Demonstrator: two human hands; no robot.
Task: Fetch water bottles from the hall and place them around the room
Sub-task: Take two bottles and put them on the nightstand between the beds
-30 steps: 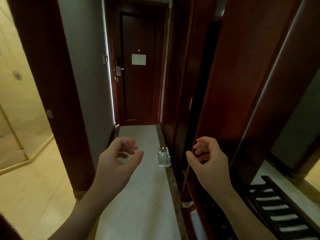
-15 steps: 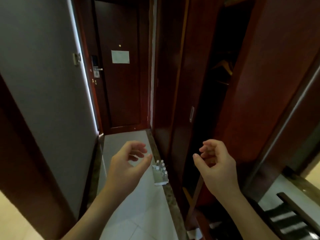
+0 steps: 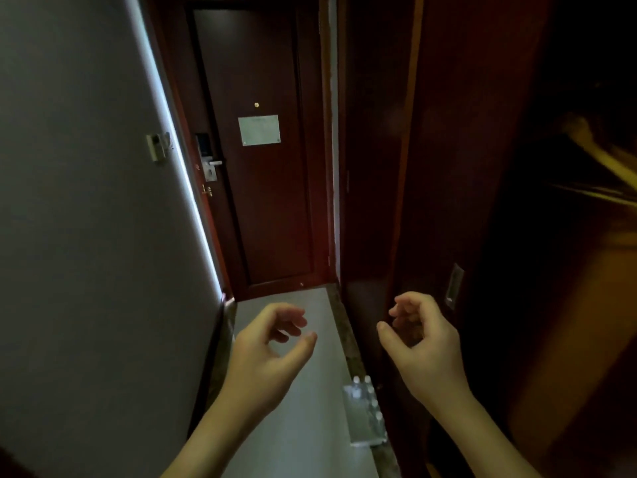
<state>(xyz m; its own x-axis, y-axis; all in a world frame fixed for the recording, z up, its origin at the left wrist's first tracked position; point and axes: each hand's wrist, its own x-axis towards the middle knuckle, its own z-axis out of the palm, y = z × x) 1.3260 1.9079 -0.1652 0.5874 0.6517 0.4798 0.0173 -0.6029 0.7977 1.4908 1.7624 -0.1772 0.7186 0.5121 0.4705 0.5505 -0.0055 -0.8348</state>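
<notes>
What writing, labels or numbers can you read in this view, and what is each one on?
None can be read.
Notice on the door: a pale sheet, its print too blurred to read.
Pack of water bottles on the floor: no label text legible.
Wall switch: no marking I can make out.
Door lock: no number or brand visible.

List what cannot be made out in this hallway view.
- Pack of water bottles, head view: small and blurred, so the count is unclear.
- Notice on the door: text too small to read.
- Open closet at right: contents lost in darkness and blur.
- Both forearms: cut off by the bottom edge.
</notes>
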